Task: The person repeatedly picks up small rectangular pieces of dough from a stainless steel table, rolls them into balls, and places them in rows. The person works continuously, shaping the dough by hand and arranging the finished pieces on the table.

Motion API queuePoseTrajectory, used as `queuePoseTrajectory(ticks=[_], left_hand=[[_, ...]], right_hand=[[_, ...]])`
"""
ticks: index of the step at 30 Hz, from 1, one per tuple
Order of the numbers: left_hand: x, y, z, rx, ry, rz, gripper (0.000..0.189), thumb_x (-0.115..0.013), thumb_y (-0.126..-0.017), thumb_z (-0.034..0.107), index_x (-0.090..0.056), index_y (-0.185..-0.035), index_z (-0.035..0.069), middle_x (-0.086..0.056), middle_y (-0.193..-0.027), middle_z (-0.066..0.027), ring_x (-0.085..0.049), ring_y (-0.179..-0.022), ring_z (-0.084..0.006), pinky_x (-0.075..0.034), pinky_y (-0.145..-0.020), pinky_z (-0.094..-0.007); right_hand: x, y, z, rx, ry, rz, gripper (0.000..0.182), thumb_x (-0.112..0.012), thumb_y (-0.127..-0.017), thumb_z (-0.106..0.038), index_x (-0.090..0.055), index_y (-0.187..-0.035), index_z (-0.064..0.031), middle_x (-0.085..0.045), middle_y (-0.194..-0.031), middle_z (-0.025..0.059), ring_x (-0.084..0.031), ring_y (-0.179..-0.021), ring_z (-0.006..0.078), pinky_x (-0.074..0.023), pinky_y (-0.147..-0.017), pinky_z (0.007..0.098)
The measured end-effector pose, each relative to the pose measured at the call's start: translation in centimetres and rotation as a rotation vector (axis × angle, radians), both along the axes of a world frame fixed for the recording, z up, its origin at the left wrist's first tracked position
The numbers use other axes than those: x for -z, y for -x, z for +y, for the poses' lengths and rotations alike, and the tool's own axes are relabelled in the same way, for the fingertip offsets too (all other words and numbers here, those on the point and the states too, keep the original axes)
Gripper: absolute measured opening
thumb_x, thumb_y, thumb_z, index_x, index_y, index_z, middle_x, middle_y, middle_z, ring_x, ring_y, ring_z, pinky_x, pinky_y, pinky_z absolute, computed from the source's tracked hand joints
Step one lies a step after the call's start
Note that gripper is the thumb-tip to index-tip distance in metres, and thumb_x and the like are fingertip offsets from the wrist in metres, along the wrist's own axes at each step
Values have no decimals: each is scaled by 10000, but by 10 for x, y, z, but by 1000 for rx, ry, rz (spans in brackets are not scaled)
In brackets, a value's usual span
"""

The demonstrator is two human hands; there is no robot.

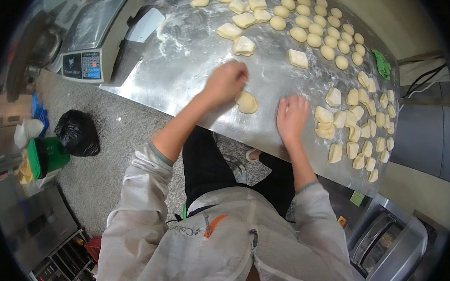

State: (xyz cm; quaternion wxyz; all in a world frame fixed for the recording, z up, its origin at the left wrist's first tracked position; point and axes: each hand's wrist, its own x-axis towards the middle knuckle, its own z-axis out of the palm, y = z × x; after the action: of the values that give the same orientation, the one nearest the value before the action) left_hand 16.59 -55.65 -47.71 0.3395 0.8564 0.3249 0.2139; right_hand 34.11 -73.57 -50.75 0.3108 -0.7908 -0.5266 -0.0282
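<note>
My left hand [228,82], slightly blurred, has its fingers curled just above and beside a flattened dough piece [247,102] on the steel table [182,80]. Whether anything is inside its fingers is hidden. Palm down to the right of that piece, my right hand [293,115] rests at the table with its fingers bent; its underside cannot be seen. A floured dough piece [244,46] lies beyond my left hand, and a squarish one [298,59] beyond my right. Rows of smooth dough balls [316,29] stand at the far side. Many cut dough pieces [350,119] lie to the right.
A digital scale [94,28] and a white dough scraper [146,25] are at the left end of the table. A crumpled green cloth [381,64] lies at the far right. A black garbage bag [79,132] and a green bin [46,156] stand on the floor.
</note>
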Motion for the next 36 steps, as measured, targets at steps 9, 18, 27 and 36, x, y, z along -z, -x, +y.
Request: queuePoseTrajectory(ticks=[9,18,27,36], left_hand=[[7,-3,30,-194,-198,-55,117,-674,-836,62,-691,-945,22,-691,-960,-183,-672,-907,-366,-535,-800,-442],[25,180,153,-655,-390,0,243,-659,-818,-35,-728,-1038,42,-669,-860,-86,-672,-809,-214,-568,-804,-338],[8,205,146,-752,-551,129,187,-700,-806,61,-765,-972,119,-703,-911,-84,-639,-880,-309,-502,-837,-444],[15,-10,-35,273,-106,-305,53,-695,-885,92,-674,-903,46,-631,-917,-126,-581,-909,-325,-471,-865,-434]], right_hand=[[9,-46,-17,3,15,-49,152,-621,-923,-139,-579,-866,-4,-563,-909,207,-540,-902,414,-431,-813,499],[20,-9,-68,-170,-40,-37,100,-602,-915,-105,-589,-869,-17,-568,-927,215,-532,-891,423,-431,-818,508],[4,11,-16,-61,-46,-43,130,-628,-916,-117,-578,-857,-12,-554,-909,185,-523,-882,400,-412,-795,495],[3,-30,-6,1,-3,-120,117,-607,-930,-116,-578,-893,-9,-556,-929,200,-506,-890,395,-410,-809,496]])
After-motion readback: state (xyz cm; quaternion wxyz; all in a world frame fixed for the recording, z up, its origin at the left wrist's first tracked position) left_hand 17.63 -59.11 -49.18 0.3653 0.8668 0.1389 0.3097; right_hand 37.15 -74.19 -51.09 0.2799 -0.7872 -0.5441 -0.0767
